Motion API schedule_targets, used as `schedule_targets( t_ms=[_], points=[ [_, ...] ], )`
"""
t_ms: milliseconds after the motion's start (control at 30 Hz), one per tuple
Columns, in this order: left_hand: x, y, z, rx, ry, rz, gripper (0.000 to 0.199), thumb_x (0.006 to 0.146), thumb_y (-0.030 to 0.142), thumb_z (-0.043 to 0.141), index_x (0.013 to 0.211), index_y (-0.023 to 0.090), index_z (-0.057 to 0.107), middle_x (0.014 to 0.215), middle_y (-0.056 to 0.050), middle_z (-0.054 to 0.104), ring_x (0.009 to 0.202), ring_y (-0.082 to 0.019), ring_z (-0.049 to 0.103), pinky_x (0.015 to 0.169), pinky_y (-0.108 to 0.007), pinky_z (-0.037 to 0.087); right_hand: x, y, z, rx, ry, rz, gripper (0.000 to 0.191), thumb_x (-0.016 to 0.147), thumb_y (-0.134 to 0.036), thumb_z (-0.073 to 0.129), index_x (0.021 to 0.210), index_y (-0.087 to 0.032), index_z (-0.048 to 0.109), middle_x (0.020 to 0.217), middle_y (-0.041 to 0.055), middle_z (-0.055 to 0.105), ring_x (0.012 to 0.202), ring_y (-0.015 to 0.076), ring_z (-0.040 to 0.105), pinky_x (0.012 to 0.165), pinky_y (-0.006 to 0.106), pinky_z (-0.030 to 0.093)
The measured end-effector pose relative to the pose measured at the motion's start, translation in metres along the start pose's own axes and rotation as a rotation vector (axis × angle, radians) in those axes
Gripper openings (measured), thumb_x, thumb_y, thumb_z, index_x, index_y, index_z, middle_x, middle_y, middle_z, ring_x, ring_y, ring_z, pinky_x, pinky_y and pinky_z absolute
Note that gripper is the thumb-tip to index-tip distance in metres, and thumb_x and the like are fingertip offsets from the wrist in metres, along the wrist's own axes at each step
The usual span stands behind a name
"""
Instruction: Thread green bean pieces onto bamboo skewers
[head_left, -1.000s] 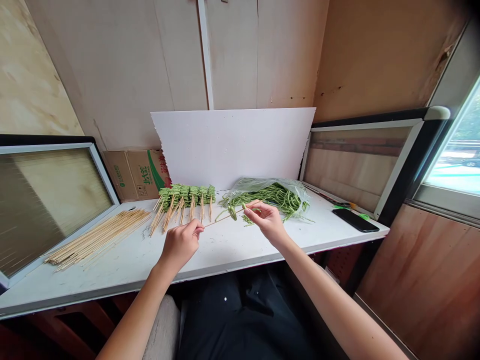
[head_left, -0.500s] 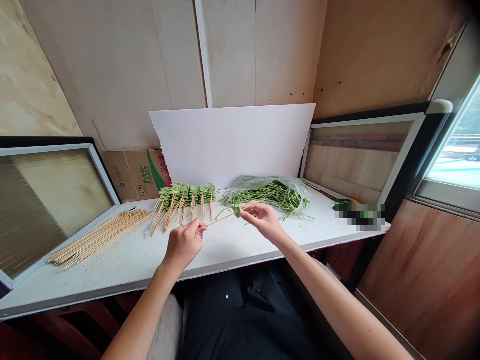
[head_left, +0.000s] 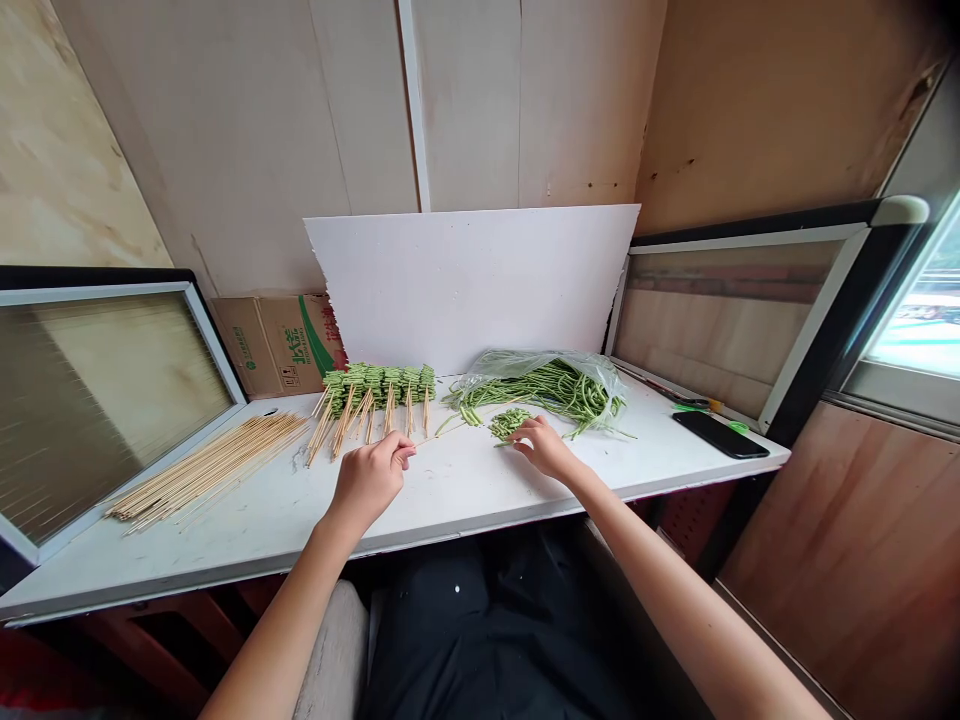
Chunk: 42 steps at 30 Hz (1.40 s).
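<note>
My left hand [head_left: 373, 474] is closed on the near end of a thin wooden skewer [head_left: 429, 438], which points right with green bean pieces [head_left: 470, 415] towards its far part. My right hand [head_left: 546, 447] has its fingers apart at a small pile of cut green pieces [head_left: 510, 423]; whether a piece is between its fingertips is too small to tell. Behind the pile, long green beans [head_left: 559, 388] spill from a clear plastic bag [head_left: 484, 366]. Left of these, finished skewers of green beans [head_left: 379, 382] stand stacked in rows, sticks towards me.
Bare wooden skewers [head_left: 210, 465] lie in a heap at the left of the white table [head_left: 292, 540]. A cardboard box [head_left: 274, 345] and a white board [head_left: 472, 285] stand behind. A black phone [head_left: 720, 435] rests at the right edge.
My right hand has let go of the skewer and moved slightly right and down to the small pile. My left hand still holds the skewer. The view has shifted slightly.
</note>
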<state>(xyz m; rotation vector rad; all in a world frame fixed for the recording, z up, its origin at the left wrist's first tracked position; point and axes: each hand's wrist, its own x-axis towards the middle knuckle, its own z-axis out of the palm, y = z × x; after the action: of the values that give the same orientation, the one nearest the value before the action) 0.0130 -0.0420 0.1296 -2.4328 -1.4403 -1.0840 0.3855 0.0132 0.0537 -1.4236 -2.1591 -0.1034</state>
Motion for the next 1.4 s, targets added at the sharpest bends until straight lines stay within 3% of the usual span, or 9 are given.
schedule_targets(
  t_ms=[133,267,533,800,900,1067,1233,1400],
  points=[
    [0.0,-0.002,0.001,0.001,-0.01,0.006,0.017,0.101,0.026,0.055,0.095,0.025,0.071,0.074,0.003,0.076,0.066,-0.017,0.07,0.063,-0.027,0.04,-0.004,-0.011,0.009,-0.23,-0.048,0.012,0.033,0.103,-0.018,0.056,0.126,-0.025,0.078,0.109,0.0156,0.069,0.11,0.0327,0.054,0.089,0.041,0.042],
    [-0.001,-0.002,0.001,0.007,-0.016,0.014,0.018,0.101,0.027,0.054,0.094,0.024,0.07,0.072,0.003,0.076,0.065,-0.018,0.069,0.062,-0.027,0.039,-0.003,-0.015,0.012,-0.342,-0.038,0.008,0.029,0.106,-0.021,0.052,0.115,-0.022,0.08,0.111,0.0162,0.067,0.111,0.033,0.051,0.091,0.042,0.037],
    [-0.001,-0.001,0.003,0.014,-0.028,0.035,0.019,0.101,0.029,0.054,0.094,0.025,0.071,0.072,0.003,0.076,0.064,-0.017,0.069,0.063,-0.027,0.041,-0.001,-0.018,0.015,-0.307,-0.039,-0.035,0.028,0.106,-0.015,0.048,0.11,-0.02,0.075,0.108,0.0138,0.071,0.107,0.03,0.053,0.09,0.039,0.035],
    [-0.001,-0.003,0.0,0.01,-0.039,0.021,0.019,0.101,0.029,0.052,0.094,0.026,0.07,0.073,0.003,0.076,0.065,-0.017,0.069,0.064,-0.027,0.04,-0.002,-0.015,0.004,-0.23,-0.072,0.063,0.024,0.1,-0.013,0.057,0.096,-0.019,0.08,0.104,0.0151,0.073,0.108,0.0313,0.057,0.085,0.038,0.041],
    [0.0,-0.004,0.0,0.016,-0.039,0.021,0.02,0.101,0.029,0.052,0.094,0.026,0.071,0.074,0.003,0.076,0.065,-0.017,0.069,0.064,-0.027,0.041,0.0,-0.007,-0.009,-0.105,-0.079,0.131,0.017,0.094,-0.011,0.065,0.096,-0.02,0.08,0.108,0.0137,0.075,0.112,0.0319,0.06,0.087,0.037,0.046],
    [-0.001,-0.007,0.002,0.022,-0.026,0.04,0.021,0.101,0.029,0.051,0.093,0.025,0.071,0.073,0.003,0.076,0.064,-0.017,0.069,0.063,-0.027,0.042,0.009,0.002,-0.037,0.37,0.007,0.213,0.013,0.094,-0.021,0.068,0.101,-0.019,0.079,0.099,0.0094,0.08,0.091,0.0248,0.072,0.085,0.035,0.054],
    [-0.004,-0.006,0.009,0.035,0.062,0.076,0.023,0.101,0.029,0.051,0.091,0.025,0.071,0.07,0.002,0.075,0.062,-0.017,0.07,0.06,-0.027,0.042,0.012,-0.01,-0.067,0.812,0.139,0.222,0.037,0.087,-0.052,0.08,0.109,-0.021,0.082,0.102,0.0111,0.082,0.094,0.0288,0.074,0.082,0.04,0.056],
    [-0.006,0.002,0.015,0.071,0.212,0.093,0.025,0.102,0.028,0.051,0.09,0.023,0.073,0.071,-0.001,0.076,0.063,-0.018,0.071,0.06,-0.027,0.042,0.008,-0.028,-0.088,1.124,0.062,0.231,0.038,0.088,-0.054,0.08,0.109,-0.022,0.082,0.109,0.0098,0.08,0.099,0.0246,0.072,0.085,0.037,0.053]
  ],
)
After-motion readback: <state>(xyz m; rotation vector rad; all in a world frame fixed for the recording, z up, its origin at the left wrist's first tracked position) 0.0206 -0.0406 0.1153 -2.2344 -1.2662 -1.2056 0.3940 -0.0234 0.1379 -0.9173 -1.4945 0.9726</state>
